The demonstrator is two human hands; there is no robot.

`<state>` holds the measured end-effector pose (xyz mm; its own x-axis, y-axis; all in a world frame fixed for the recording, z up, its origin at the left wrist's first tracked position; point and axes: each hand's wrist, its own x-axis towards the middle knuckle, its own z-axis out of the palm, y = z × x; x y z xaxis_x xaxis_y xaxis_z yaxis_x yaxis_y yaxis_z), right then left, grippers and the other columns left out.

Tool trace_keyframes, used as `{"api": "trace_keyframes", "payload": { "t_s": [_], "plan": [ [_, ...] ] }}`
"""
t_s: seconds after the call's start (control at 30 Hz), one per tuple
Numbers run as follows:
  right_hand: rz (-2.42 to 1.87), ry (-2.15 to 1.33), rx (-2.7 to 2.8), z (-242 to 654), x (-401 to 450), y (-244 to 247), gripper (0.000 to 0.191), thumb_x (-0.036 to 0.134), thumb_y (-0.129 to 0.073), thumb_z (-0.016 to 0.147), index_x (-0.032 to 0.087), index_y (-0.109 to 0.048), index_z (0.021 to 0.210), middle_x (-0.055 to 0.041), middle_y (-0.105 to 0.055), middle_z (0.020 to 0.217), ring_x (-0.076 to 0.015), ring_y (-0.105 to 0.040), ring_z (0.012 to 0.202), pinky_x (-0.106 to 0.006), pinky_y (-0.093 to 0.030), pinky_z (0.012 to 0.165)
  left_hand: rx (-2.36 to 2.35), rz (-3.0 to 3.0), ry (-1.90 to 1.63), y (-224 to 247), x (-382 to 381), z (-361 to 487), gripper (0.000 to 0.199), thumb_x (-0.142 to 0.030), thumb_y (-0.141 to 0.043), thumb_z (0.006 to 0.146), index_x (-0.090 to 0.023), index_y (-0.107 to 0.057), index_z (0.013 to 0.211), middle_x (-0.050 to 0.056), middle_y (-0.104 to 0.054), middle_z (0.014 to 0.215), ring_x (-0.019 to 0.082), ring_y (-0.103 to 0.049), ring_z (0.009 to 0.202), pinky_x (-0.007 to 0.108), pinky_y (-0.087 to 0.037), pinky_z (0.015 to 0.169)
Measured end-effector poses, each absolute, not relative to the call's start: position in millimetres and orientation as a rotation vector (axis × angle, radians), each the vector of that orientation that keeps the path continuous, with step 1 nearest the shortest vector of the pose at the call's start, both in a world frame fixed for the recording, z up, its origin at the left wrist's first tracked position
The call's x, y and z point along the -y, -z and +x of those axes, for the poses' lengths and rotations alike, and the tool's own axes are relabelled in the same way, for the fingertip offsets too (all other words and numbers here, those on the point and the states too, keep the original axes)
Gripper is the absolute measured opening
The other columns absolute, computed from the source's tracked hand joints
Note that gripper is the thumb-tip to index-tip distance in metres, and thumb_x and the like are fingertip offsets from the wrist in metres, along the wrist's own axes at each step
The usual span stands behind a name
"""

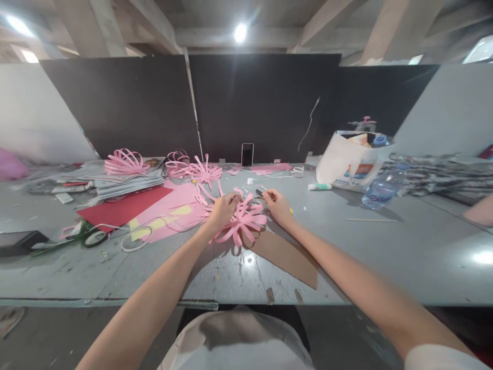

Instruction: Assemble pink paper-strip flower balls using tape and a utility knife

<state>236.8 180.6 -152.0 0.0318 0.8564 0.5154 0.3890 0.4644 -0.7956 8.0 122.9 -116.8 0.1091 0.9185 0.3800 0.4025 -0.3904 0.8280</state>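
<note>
A pink flower of looped paper strips (246, 222) lies in front of me on the grey table. My left hand (224, 209) is closed on its left side, the fingers pinched at the strips. To the right of the flower, my right hand (278, 206) pinches a small dark flat piece (259, 193), too small to name. Loops of pale cord (259, 201) show just beside that hand. Under and in front of the flower lies a piece of brown cardboard (288, 255). More pink strips (207, 194) curl up left of my left hand.
On the left are a red sheet (125, 208), pink paper (185, 198), a paper stack (129, 184), scissors (73, 230) and a green tape roll (94, 237). A phone (247, 154) stands at the back. A white bag (339, 162), glue tube (319, 187) and water bottle (379, 194) are right.
</note>
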Motion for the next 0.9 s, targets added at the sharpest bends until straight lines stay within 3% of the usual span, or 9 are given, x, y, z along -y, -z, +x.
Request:
{"api": "trace_keyframes", "payload": {
  "t_s": [0.13, 0.33, 0.4, 0.53, 0.67, 0.77, 0.9],
  "plan": [
    [-1.042, -0.575, 1.576, 234.1, -169.4, 138.4, 0.038, 0.056, -0.060, 0.093, 0.020, -0.069, 0.091, -0.0042, -0.069, 0.080, -0.0208, -0.061, 0.075, -0.034, -0.048, 0.074, -1.210, 1.847, -1.265, 115.6, -121.6, 9.2, 0.027, -0.037, -0.053, 0.098, -0.017, -0.069, 0.088, 0.001, -0.067, 0.070, 0.013, -0.055, 0.060, 0.026, -0.043, 0.063],
    [-0.909, -0.750, 1.466, 213.7, -142.0, 114.5, 0.037, 0.058, -0.069, 0.088, 0.021, -0.071, 0.088, -0.0030, -0.068, 0.075, -0.0179, -0.056, 0.063, -0.032, -0.049, 0.061, -1.098, 1.724, -1.319, 113.3, -117.7, 15.1, 0.023, -0.036, -0.058, 0.095, -0.017, -0.071, 0.098, 0.007, -0.076, 0.087, 0.017, -0.067, 0.076, 0.027, -0.050, 0.072],
    [-0.882, -0.821, 1.453, 205.8, -132.6, 111.0, 0.035, 0.057, -0.071, 0.087, 0.022, -0.072, 0.087, -0.0025, -0.067, 0.074, -0.0174, -0.056, 0.062, -0.032, -0.049, 0.060, -1.090, 1.697, -1.310, 113.9, -117.2, 17.4, 0.017, -0.029, -0.058, 0.092, -0.017, -0.069, 0.097, 0.007, -0.075, 0.090, 0.017, -0.069, 0.079, 0.027, -0.051, 0.073],
    [-0.841, -0.962, 1.458, 194.8, -117.7, 110.4, 0.034, 0.056, -0.075, 0.085, 0.022, -0.073, 0.089, -0.0041, -0.070, 0.081, -0.0193, -0.061, 0.068, -0.034, -0.054, 0.063, -1.128, 1.826, -1.256, 115.8, -115.0, 20.2, 0.016, -0.022, -0.056, 0.088, -0.017, -0.068, 0.096, 0.002, -0.069, 0.076, 0.015, -0.063, 0.069, 0.026, -0.047, 0.066],
    [-0.838, -0.926, 1.523, 190.8, -111.9, 111.8, 0.034, 0.056, -0.076, 0.085, 0.023, -0.073, 0.092, -0.0035, -0.069, 0.080, -0.0195, -0.061, 0.069, -0.033, -0.052, 0.062, -1.186, 2.041, -1.184, 118.5, -113.3, 20.5, 0.013, -0.027, -0.057, 0.089, -0.018, -0.065, 0.083, 0.001, -0.062, 0.068, 0.015, -0.055, 0.063, 0.026, -0.041, 0.060],
    [-0.836, -0.868, 1.536, 190.4, -110.6, 111.9, 0.033, 0.055, -0.073, 0.088, 0.023, -0.071, 0.092, -0.0029, -0.067, 0.078, -0.0187, -0.060, 0.067, -0.033, -0.050, 0.062, -1.228, 2.083, -1.148, 120.5, -114.0, 21.0, 0.015, -0.027, -0.054, 0.091, -0.019, -0.065, 0.087, 0.001, -0.063, 0.068, 0.015, -0.054, 0.062, 0.027, -0.039, 0.059],
    [-0.727, -0.878, 1.519, 190.5, -106.5, 113.0, 0.030, 0.051, -0.073, 0.091, 0.024, -0.068, 0.104, -0.0050, -0.070, 0.092, -0.0211, -0.066, 0.083, -0.035, -0.056, 0.074, -1.259, 2.037, -1.134, 120.4, -113.6, 22.6, 0.023, -0.031, -0.048, 0.096, -0.019, -0.066, 0.086, 0.000, -0.061, 0.068, 0.015, -0.053, 0.064, 0.027, -0.038, 0.061]
  ]
}}
